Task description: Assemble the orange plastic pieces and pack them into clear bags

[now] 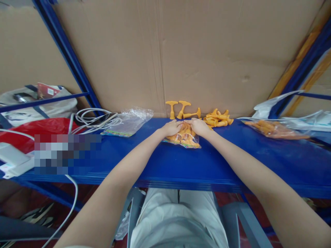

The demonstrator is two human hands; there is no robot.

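Note:
A clear plastic bag (pixel 184 138) filled with orange plastic pieces lies on the blue shelf top (pixel 176 165) in front of me. My left hand (pixel 171 127) is closed on the bag's far left edge, and my right hand (pixel 199 127) on its far right edge. The fingertips are partly hidden. Just behind the hands, several loose orange T-shaped pieces with twisted shafts, such as this T-shaped piece (pixel 184 109), rest near the cardboard wall. To the right of them is a small heap of orange pieces (pixel 219 119).
Another filled bag (pixel 274 129) lies at right, beside white cables. At left are a flat clear bag (pixel 128 124), coiled white cables (pixel 95 119), a red bag (pixel 38 132) and a white power strip (pixel 15 160). Blue posts (pixel 68 58) flank the cardboard (pixel 160 51).

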